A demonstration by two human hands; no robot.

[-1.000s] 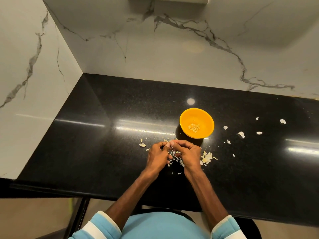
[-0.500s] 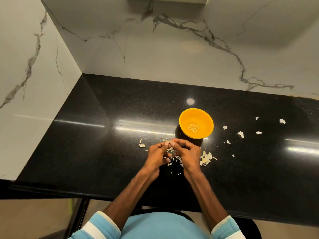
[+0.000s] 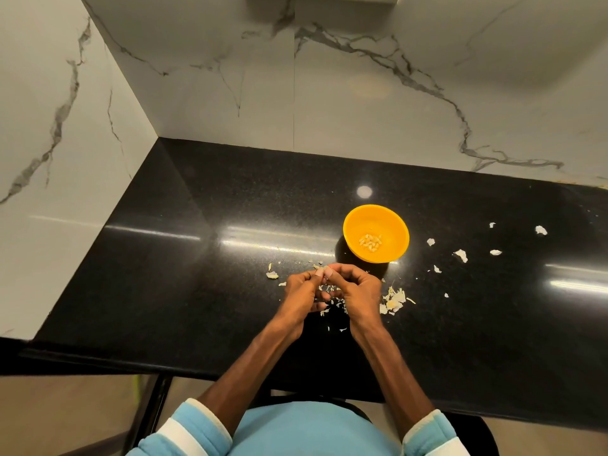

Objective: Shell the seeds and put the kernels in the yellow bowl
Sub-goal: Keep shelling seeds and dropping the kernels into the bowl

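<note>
Left hand, right hand pinch seed, hidden between fingertips; seems light, brittle, slippery; nip at seam.

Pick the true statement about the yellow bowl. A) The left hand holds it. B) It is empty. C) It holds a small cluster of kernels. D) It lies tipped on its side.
C: pale kernels lie clustered at the bottom of the yellow bowl, which stands upright on the counter.
</note>
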